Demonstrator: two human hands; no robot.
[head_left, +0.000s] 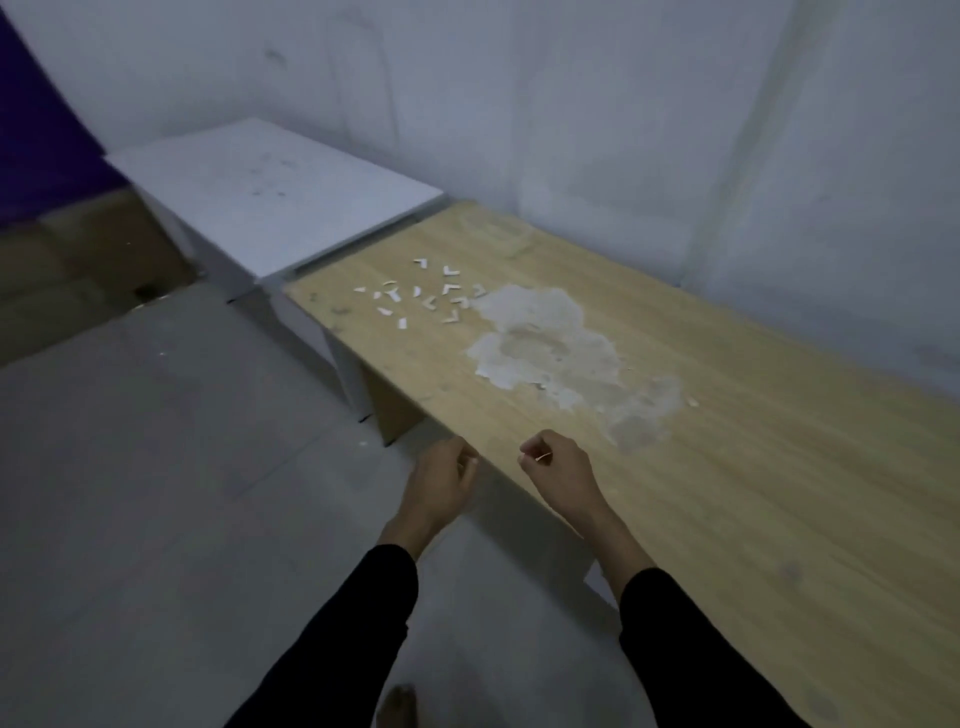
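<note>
At the far left: a white side table (270, 197) stood against the wall, butted up to the end of the wooden table (753, 493).
Left end of the wood: white paper scraps (415, 293) lay scattered loose, well apart from both hands.
Left hand (441, 480): it hovered just off the near edge, over the grey floor (156, 441), fingers curled inward; whether they pinched anything could not be told.
Right hand (558, 475): it hung over the near edge, thumb and forefinger pinching a thin pale sliver (543, 457), too small to identify.
Sliver's place: in the air, held in that pinch just above the edge, not resting on the wood.
Farther right: a pale worn patch (561, 358), rough and flaky-looking, spread beyond the hands.
Risk, dropping: the grip looked light and the piece tiny, so a slackened pinch would likely let it fall, and so near the edge it could drop to the floor and be hard to find.
Risk, handover: if the left hand closed in to take it, a mistimed release could flick it away.
Risk, scattering: a sleeve swept across the wood could push the scraps off the end.
</note>
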